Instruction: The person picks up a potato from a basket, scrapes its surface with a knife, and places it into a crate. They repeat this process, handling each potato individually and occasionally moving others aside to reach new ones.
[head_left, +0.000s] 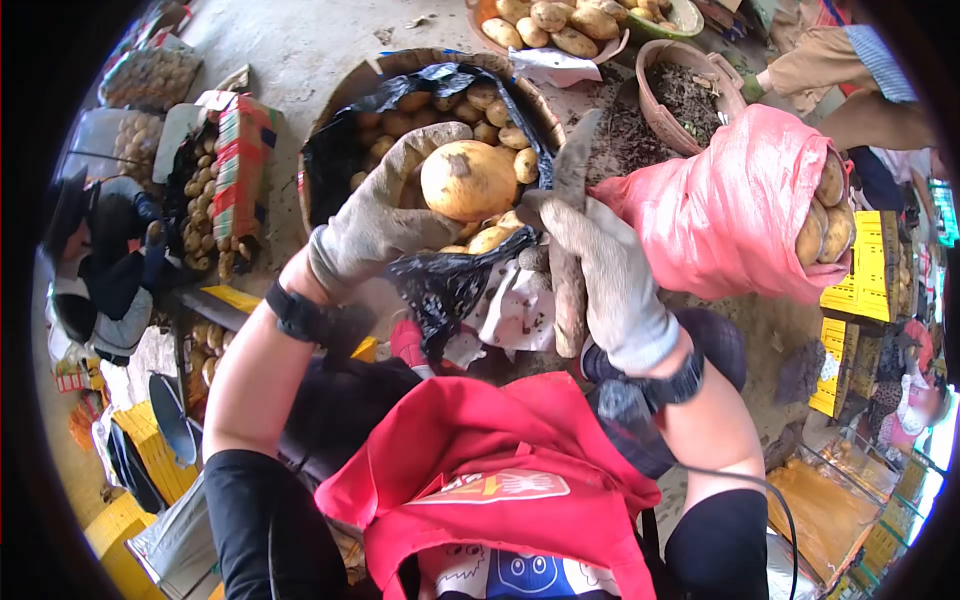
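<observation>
Potato [468, 182], large and yellow, sits between the thumb and curved fingers of the gloved left hand [385, 205], which pinch its near side. Just beside it, the gloved right hand [598, 255] has its fingers bent around a long tool [568, 300], a dark flat end beyond the fingertips and a brownish shaft running back below them. Beyond and beneath the left fingers, smaller potatoes [484, 98] fill a round container [325, 165] lined with black plastic [340, 150]. Outward of the right fingers lies a pink sack [710, 205].
</observation>
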